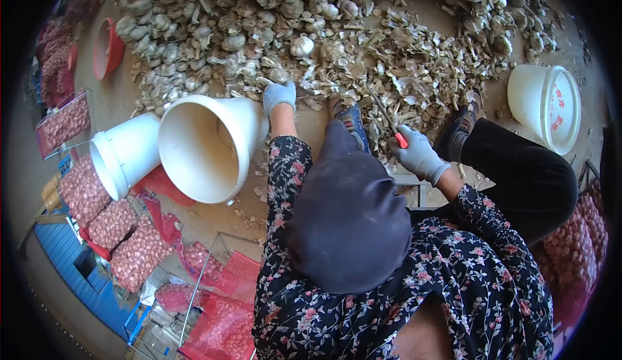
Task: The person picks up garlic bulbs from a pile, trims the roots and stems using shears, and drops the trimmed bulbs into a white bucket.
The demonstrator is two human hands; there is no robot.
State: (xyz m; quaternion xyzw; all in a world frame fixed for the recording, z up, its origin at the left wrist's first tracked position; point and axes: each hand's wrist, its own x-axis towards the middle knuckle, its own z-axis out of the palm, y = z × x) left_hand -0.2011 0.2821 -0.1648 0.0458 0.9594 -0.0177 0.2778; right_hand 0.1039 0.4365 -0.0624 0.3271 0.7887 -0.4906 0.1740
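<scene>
My left hand (280,96), in a light grey glove, reaches to the near edge of the garlic heap. Its fingers close on a garlic bulb (278,76), partly hidden by the glove. In my right hand (420,156), also gloved, is a red-handled knife (401,141); its long thin dark blade points up and left towards the loose husks. The garlic heap (246,30) spreads across the top of the view. Dry skins and cut stalks (414,68) lie in front of my feet, and one paler bulb (302,46) rests on top.
To the left, a white bucket (194,149) lies tipped beside another white bucket (133,149). A translucent tub (528,101) stands right, a red basin (107,49) far left. Net bags of garlic (139,253) fill the lower left; more bags (570,250) sit lower right. My knees flank the work area.
</scene>
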